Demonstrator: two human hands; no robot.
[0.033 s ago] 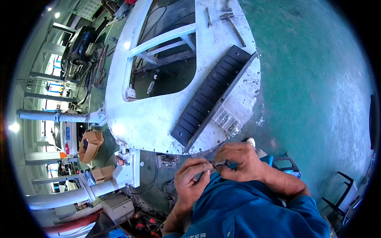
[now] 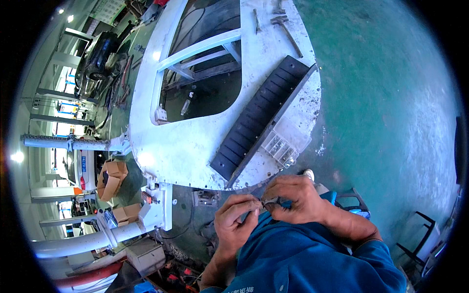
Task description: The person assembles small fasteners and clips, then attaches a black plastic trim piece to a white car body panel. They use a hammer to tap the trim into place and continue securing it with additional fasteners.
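My left hand (image 2: 236, 219) and my right hand (image 2: 294, 199) meet in front of my body, each closed in a fingertip pinch. Between the fingertips is a small dark piece (image 2: 264, 204), too small to name and mostly covered by the fingers. Just beyond the hands, a long black ribbed plastic strip (image 2: 261, 117) lies slantwise on a large white metal frame (image 2: 188, 146). Beside its near end sits a clear plastic compartment box (image 2: 281, 149) with small hardware inside.
A hammer (image 2: 287, 36) and other tools lie on the frame's far right. The frame has large openings in its middle. At left are a lift arm (image 2: 73, 245), an opened cardboard box (image 2: 111, 180) and parked cars. Green floor (image 2: 386, 107) spreads to the right, with a black metal stand (image 2: 417, 239).
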